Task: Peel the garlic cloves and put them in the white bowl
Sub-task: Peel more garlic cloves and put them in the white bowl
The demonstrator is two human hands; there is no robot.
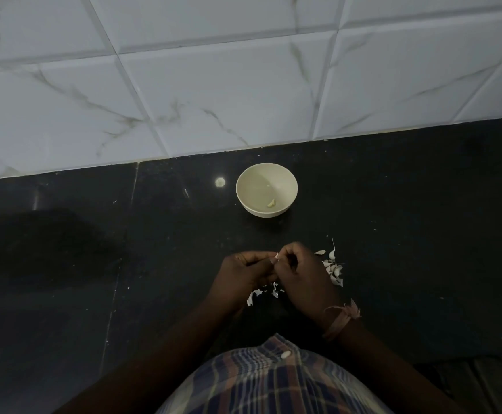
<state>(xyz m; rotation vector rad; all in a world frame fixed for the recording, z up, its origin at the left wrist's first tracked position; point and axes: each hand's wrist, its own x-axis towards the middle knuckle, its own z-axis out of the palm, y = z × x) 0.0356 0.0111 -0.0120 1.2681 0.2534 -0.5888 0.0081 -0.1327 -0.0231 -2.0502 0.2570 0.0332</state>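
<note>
Over the glossy black desk (94,264), the left hand (243,274) and right hand (302,276) are pinching a small pale garlic clove (276,257) between curled fingertips; beyond, the round white bowl (266,213) is holding one peeled clove (271,203); papery skins (335,270) are lying rightward.

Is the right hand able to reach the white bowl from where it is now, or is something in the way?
Probably yes. The white bowl stands beyond the right hand, and I see nothing on the counter between them. Both the right hand and the left hand pinch a garlic clove.
</note>
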